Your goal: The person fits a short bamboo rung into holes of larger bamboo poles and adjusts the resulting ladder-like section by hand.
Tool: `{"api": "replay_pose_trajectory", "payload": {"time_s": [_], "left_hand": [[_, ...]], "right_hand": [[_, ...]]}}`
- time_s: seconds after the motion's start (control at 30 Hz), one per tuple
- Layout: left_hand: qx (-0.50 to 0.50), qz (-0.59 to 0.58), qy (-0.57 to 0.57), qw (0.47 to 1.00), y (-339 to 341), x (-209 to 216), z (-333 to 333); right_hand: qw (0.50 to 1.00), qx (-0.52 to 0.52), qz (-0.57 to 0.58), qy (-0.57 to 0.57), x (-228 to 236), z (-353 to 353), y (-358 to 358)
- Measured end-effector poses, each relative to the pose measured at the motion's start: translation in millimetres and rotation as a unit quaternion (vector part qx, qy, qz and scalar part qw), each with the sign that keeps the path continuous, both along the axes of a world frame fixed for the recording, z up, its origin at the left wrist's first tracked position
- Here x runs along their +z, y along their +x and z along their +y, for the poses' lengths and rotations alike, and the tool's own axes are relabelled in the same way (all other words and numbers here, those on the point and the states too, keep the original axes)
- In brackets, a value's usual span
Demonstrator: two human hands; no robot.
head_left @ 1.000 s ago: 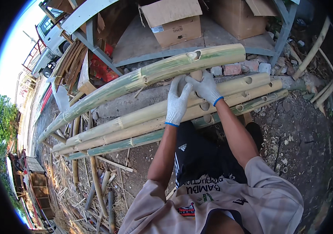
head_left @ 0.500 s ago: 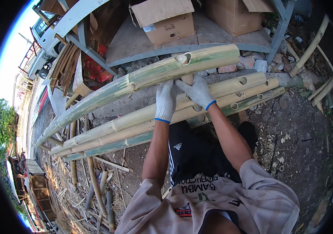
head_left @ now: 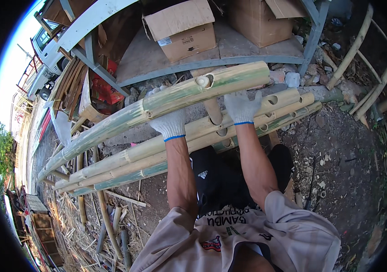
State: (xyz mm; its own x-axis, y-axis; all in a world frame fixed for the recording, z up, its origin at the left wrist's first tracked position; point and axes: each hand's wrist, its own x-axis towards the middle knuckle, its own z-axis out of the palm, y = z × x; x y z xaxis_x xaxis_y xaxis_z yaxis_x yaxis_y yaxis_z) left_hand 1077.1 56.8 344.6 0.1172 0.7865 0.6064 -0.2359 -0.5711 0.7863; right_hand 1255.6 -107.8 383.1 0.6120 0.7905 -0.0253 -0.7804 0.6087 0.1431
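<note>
A thick greenish-yellow bamboo pole [head_left: 175, 102] runs across in front of me, with a round peg end [head_left: 202, 81] in a hole near its right end. My left hand [head_left: 168, 124], in a white knit glove, is closed round it, fingertips showing on the far side. My right hand [head_left: 243, 108], gloved alike, holds the pole from beneath near its right end; its thumb sticks out and its other fingers are mostly hidden. Between my hands, a short bamboo crosspiece [head_left: 212, 111] spans from this pole to a hole in the nearer bamboo pole [head_left: 134, 152].
More bamboo poles with holes [head_left: 295, 118] lie alongside, close to my knees. Beyond them stands a grey-blue bench [head_left: 170, 68] bearing cardboard boxes [head_left: 189, 43]. Bamboo scraps [head_left: 84, 231] litter the ground at left. A bamboo frame [head_left: 361, 54] leans at far right.
My hands have moved apart, off the crosspiece between them: left hand leftward round the far pole, right hand to its right end. That pole has come slightly nearer. The whole view has shifted.
</note>
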Motion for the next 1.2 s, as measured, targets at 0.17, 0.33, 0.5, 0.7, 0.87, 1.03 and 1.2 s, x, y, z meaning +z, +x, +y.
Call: {"api": "replay_pose_trajectory", "payload": {"time_s": [0.17, 0.33, 0.5, 0.7, 0.87, 1.03, 1.2], "left_hand": [[-0.051, 0.002, 0.058, 0.997, 32.9, -12.5, -20.4], [-0.22, -0.069, -0.213, 0.95, 64.2, -16.6, -85.6], [-0.167, 0.127, -0.122, 0.97, 79.1, 24.5, -107.5], [-0.093, 0.146, -0.122, 0.977, 84.6, 18.7, -114.7], [-0.074, 0.122, -0.104, 0.984, 83.3, 24.7, -114.1], [-0.13, 0.095, -0.164, 0.973, 78.4, 25.8, -107.9], [-0.215, 0.136, -0.186, 0.949, 56.5, 34.4, -107.1]], "right_hand": [[0.957, -0.037, -0.127, 0.257, 17.2, 25.2, 38.7], [0.993, -0.059, -0.042, 0.094, 27.8, 27.9, 29.0], [0.985, -0.127, -0.1, 0.057, -0.1, 19.6, 40.3], [0.916, -0.117, -0.215, 0.318, 2.1, 33.5, 33.9], [0.992, -0.074, -0.019, 0.1, 13.2, 28.9, 36.3], [0.993, -0.096, -0.061, -0.035, 19.3, 32.0, 11.2], [0.937, -0.04, -0.143, -0.315, -37.2, 2.5, 1.6]]}}
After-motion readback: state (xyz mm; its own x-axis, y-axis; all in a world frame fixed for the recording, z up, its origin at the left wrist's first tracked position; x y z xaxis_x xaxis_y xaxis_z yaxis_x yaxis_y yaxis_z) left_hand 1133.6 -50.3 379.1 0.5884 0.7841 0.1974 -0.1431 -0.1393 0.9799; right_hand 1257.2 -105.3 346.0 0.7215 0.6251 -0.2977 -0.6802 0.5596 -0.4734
